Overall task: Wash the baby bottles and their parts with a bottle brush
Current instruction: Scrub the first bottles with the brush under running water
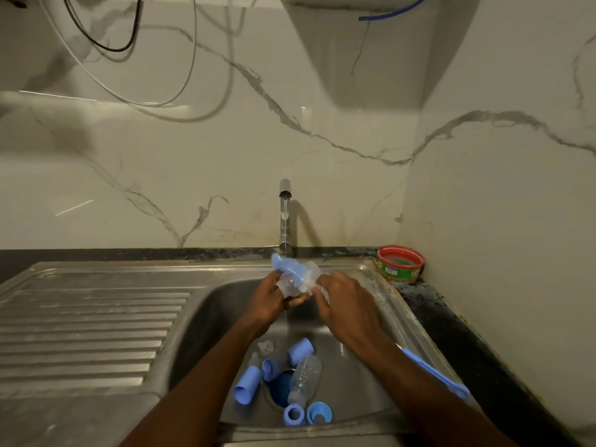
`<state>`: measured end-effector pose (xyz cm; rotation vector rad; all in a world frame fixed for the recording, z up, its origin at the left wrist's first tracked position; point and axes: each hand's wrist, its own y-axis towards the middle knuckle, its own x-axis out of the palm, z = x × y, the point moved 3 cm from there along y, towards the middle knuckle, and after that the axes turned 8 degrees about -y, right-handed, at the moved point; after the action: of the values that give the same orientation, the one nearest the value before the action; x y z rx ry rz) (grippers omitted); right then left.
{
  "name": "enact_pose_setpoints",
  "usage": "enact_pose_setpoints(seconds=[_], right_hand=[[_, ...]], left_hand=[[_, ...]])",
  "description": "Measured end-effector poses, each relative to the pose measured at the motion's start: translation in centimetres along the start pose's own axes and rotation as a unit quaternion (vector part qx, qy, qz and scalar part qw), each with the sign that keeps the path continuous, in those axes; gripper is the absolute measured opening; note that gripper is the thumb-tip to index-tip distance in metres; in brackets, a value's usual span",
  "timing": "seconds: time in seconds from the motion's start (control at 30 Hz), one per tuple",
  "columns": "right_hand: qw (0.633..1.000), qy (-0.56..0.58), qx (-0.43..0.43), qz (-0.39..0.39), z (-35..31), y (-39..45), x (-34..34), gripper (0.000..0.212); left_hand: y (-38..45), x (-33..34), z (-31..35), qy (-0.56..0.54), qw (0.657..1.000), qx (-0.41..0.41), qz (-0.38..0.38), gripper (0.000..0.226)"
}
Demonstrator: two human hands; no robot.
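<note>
Both forearms are reaching forward over the sink (380, 321), hands meeting under the tap (285, 217). The left hand (271, 301) is curling around a clear bottle (288, 285); the right hand (346, 306) is clenching the brush (292, 272), whose blue head is lying against the bottle. More parts (292, 379) are lying in the basin below.

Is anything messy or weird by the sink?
Yes. The counter edge beside the red tub looks stained and crusty. Blue caps and a clear bottle lie jumbled over the drain.
</note>
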<state>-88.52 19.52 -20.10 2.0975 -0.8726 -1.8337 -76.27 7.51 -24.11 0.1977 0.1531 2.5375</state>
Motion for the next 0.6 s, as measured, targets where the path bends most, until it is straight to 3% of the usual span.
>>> enact_pose_setpoints(seconds=[0.07,0.2,0.27,0.33,0.43,0.6], right_hand=[[1.000,0.001,-0.028,0.010,-0.1,0.2,-0.1,0.021],[0.996,-0.040,0.074,0.040,1.5,1.6,-1.4,0.027],[0.995,-0.041,0.084,0.034,1.6,1.5,-1.4,0.027],[0.999,-0.001,0.043,0.007,0.5,0.8,-0.7,0.027],[0.999,0.005,-0.041,-0.027,-0.9,-0.1,0.4,0.032],[0.995,-0.047,0.083,0.035,1.4,1.3,-1.2,0.029]], left_hand=[[-0.1,0.1,0.0,0.010,1.000,0.014,0.004,0.037],[0.0,0.3,0.9,0.014,0.999,0.011,0.030,0.048],[0.0,0.0,0.9,0.050,0.998,0.022,0.040,0.047],[0.0,-0.4,0.5,0.061,0.996,0.028,0.053,0.036],[0.1,-0.7,-0.1,0.039,0.996,0.013,0.080,0.036],[0.0,-0.3,0.7,0.039,0.997,0.022,0.065,0.030]])
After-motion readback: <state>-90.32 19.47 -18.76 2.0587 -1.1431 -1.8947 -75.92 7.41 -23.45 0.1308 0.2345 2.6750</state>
